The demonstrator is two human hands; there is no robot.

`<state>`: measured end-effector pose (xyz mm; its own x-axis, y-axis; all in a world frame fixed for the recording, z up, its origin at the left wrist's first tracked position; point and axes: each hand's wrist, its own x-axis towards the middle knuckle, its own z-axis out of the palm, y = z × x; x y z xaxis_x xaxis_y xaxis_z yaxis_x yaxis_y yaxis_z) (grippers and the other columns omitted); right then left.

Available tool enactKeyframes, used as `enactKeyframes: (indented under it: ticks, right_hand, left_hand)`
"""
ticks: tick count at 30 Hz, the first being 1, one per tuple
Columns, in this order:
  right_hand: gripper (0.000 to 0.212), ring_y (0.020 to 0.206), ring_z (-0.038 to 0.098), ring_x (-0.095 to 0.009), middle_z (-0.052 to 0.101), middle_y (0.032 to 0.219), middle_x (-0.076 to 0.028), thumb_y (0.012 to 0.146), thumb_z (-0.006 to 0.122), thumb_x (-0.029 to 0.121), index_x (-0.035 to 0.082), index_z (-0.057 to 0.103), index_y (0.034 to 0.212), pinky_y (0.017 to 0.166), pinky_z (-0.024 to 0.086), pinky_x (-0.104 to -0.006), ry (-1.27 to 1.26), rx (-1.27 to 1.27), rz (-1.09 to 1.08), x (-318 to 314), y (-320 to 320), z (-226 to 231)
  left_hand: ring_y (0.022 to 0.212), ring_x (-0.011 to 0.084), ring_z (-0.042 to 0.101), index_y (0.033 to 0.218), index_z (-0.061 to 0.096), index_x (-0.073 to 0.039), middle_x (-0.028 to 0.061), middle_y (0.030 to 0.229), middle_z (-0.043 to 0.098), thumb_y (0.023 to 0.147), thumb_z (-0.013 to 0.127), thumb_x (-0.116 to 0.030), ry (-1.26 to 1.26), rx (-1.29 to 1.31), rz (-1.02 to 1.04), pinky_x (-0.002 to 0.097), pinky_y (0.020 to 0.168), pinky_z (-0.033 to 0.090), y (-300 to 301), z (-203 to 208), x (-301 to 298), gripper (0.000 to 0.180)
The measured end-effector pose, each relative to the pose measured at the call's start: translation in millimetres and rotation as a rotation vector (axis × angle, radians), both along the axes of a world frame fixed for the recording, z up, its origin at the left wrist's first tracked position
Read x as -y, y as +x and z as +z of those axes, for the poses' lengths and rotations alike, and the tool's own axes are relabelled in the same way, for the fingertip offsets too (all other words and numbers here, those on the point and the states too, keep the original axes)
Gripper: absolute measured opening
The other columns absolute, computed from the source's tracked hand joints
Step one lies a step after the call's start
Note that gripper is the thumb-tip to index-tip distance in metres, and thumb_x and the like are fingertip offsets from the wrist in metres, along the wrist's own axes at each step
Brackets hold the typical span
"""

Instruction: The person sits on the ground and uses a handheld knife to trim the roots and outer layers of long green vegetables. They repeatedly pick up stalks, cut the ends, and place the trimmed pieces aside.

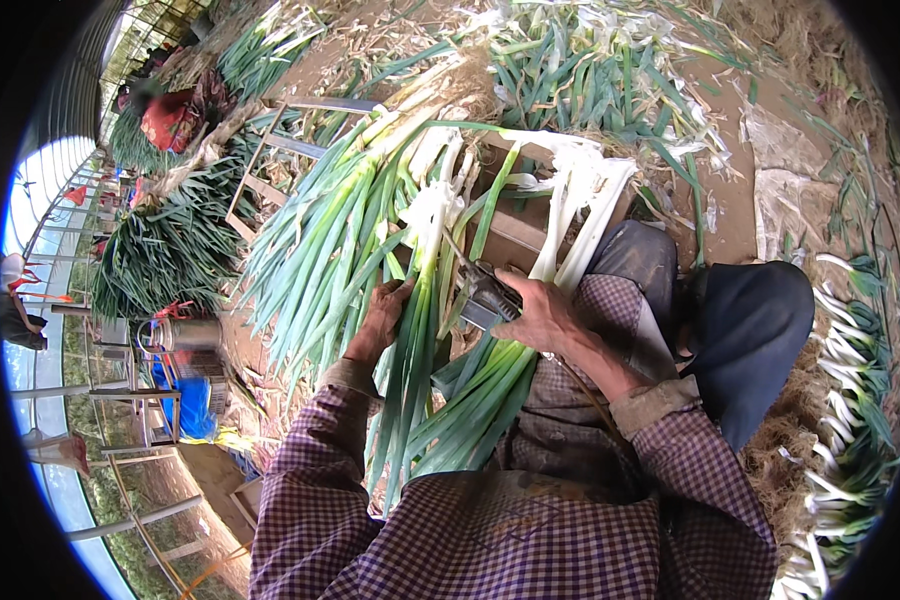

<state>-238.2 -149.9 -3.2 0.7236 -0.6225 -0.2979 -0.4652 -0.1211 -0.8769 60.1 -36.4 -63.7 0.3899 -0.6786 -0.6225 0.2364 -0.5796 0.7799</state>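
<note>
My left hand [380,318] is closed round the green leaves of a green onion [425,262], whose white end points away from me. In my right hand [544,318] is a dark air blow gun [490,292], its thin nozzle pointing at the white part of that onion. A hose [592,396] trails from the gun down past my right wrist. Peeled green onions [576,205] with thick white stalks lie against my right knee, their leaves passing under my right hand. Left of my left hand spreads a large heap of untrimmed green onions [320,235].
A wooden frame [262,190] stands under the heap. Along the right side lies a row of white-stalked green onions [838,385]. Peelings and leaves [610,85] cover the far ground. At left are a metal bucket [192,334], a blue plastic bag [198,405] and another person in red [168,120].
</note>
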Motion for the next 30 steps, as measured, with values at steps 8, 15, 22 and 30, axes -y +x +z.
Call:
enactKeyframes:
  ticks: [8,15,22,30]
  right_hand:
    - [0.07,0.096,0.069,-0.038,0.07,0.1,-0.022,0.063,0.084,0.026,0.008,0.062,0.126,0.088,0.054,-0.0454,-0.116,-0.028,-0.116,29.8,20.1,-9.1]
    - [0.088,0.106,0.067,-0.036,0.069,0.113,-0.026,0.062,0.086,0.03,0.004,0.055,0.14,0.095,0.052,-0.0425,-0.089,-0.048,-0.089,47.5,29.4,-6.6]
    - [0.088,0.116,0.064,-0.036,0.064,0.128,-0.025,0.063,0.088,0.026,0.001,0.054,0.141,0.101,0.049,-0.0404,-0.022,-0.034,-0.063,33.2,11.0,1.2]
    - [0.087,0.103,0.068,-0.038,0.07,0.112,-0.025,0.066,0.086,0.028,0.005,0.052,0.142,0.093,0.053,-0.0443,-0.125,0.083,-0.094,12.4,-10.5,-25.1]
  left_hand:
    - [0.068,0.0187,0.067,0.101,0.063,0.009,0.0164,0.082,0.07,0.09,0.07,-0.022,0.062,0.51,-0.248,0.0334,0.06,0.054,-11.5,-29.3,4.2,0.034]
    - [0.1,0.035,0.062,0.115,0.058,0.0,0.0207,0.104,0.063,0.085,0.074,-0.016,-0.189,1.344,-0.29,0.0458,0.085,0.05,-49.6,-28.7,2.6,0.038]
    - [0.1,0.0392,0.062,0.109,0.068,-0.005,0.0148,0.106,0.065,0.087,0.065,-0.009,-0.08,1.294,-0.552,0.0473,0.085,0.049,-67.1,-10.7,14.0,0.022]
    - [0.088,0.0381,0.069,0.122,0.062,0.002,0.0247,0.097,0.071,0.09,0.067,-0.024,-0.125,0.982,-0.307,0.0444,0.079,0.054,-65.0,-37.1,46.8,0.042]
